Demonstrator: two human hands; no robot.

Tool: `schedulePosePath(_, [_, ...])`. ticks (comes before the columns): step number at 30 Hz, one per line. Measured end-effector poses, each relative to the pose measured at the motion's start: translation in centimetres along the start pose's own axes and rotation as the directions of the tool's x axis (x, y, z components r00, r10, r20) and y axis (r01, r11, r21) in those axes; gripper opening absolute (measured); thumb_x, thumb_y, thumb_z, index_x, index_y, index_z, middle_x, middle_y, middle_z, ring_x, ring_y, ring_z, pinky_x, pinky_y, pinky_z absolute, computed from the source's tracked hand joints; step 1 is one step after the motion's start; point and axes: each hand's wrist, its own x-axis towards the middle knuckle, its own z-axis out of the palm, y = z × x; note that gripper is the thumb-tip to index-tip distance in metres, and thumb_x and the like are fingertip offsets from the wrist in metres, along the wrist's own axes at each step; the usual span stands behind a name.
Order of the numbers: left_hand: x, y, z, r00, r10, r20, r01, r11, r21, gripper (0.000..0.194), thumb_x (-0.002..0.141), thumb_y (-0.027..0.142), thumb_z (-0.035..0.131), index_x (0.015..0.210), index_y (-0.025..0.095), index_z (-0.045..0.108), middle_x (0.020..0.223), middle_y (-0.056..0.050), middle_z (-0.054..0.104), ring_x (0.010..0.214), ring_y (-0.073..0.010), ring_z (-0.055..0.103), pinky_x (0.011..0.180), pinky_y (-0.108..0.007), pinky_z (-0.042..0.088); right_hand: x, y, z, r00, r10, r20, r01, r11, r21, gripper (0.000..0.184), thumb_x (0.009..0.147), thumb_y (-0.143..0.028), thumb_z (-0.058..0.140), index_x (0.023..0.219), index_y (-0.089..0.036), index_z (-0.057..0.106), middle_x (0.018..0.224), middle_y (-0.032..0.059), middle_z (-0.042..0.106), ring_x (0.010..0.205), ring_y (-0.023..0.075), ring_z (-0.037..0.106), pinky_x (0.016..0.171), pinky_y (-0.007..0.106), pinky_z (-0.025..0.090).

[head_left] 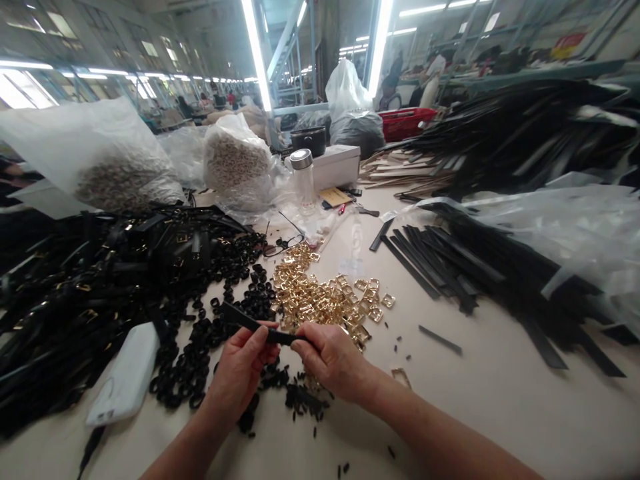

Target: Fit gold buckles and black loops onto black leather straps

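Note:
Both my hands grip one black strap (pixel 242 316) above the table. My left hand (pixel 240 367) pinches it between thumb and fingers, and one end sticks out to the upper left. My right hand (pixel 330 357) is closed on the other end, which its fingers hide. Just beyond the hands lies a heap of gold buckles (pixel 315 290). Small black loops (pixel 183 370) are piled to the left. Below my hands, little black scraps (pixel 304 402) lie on the table.
Finished-looking black straps with buckles (pixel 75 313) cover the left side, beside a white power bank (pixel 125 373). Plain black strips (pixel 420 260) lie to the right under plastic. Glasses (pixel 284 245), a glass bottle (pixel 303 180) and bags of small parts (pixel 235 157) stand farther back.

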Motion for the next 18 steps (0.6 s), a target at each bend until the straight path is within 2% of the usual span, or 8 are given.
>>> schedulePosePath(4, [-0.4,-0.7,-0.1,1.000,0.014,-0.018,-0.012,0.998,0.060,0.034,0.062,0.040,0.085,0.084,0.015,0.077,0.073,-0.004,0.072,0.060,-0.0099,0.060,0.059,-0.018,0.051,0.0,0.1,0.9,0.999,0.023,-0.038,-0.025,0.999,-0.038,0.021,0.091,-0.030,0.051,0.074,-0.018,0.055,0.064,-0.0017,0.056,0.057,0.0104,0.048,0.055,0.021,0.035])
schedulePosePath(10, [-0.6,-1.8,-0.5,0.999,0.035,0.040,-0.042,0.979,0.198,0.035,0.073,0.042,0.076,0.098,0.018,0.077,0.075,-0.003,0.069,0.066,-0.0099,0.054,0.063,-0.018,0.047,0.1,-0.2,1.5,0.996,0.065,-0.056,-0.066,0.998,-0.014,0.015,0.091,-0.026,0.051,0.086,-0.019,0.063,0.076,0.0012,0.065,0.066,0.0128,0.058,0.063,0.023,0.042])
schedulePosePath(15, [-0.9,-1.4,-0.1,0.986,0.136,0.095,-0.159,0.936,0.313,0.033,0.076,0.042,0.073,0.099,0.018,0.077,0.082,-0.004,0.067,0.061,-0.0093,0.050,0.058,-0.020,0.043,0.1,-0.5,1.2,0.996,0.069,-0.055,-0.070,0.998,-0.009,0.019,0.092,-0.027,0.050,0.082,-0.019,0.064,0.070,0.0008,0.064,0.062,0.0129,0.058,0.062,0.023,0.043])
schedulePosePath(18, [-1.2,-1.1,0.4,0.979,0.154,0.130,-0.193,0.906,0.376,0.032,0.078,0.044,0.070,0.095,0.019,0.078,0.095,-0.007,0.066,0.057,-0.0087,0.047,0.053,-0.022,0.040,-0.2,-0.5,1.1,0.999,0.039,-0.015,-0.037,0.996,0.085,0.022,0.093,-0.030,0.047,0.096,-0.020,0.066,0.068,0.0001,0.064,0.056,0.0119,0.057,0.058,0.023,0.045])
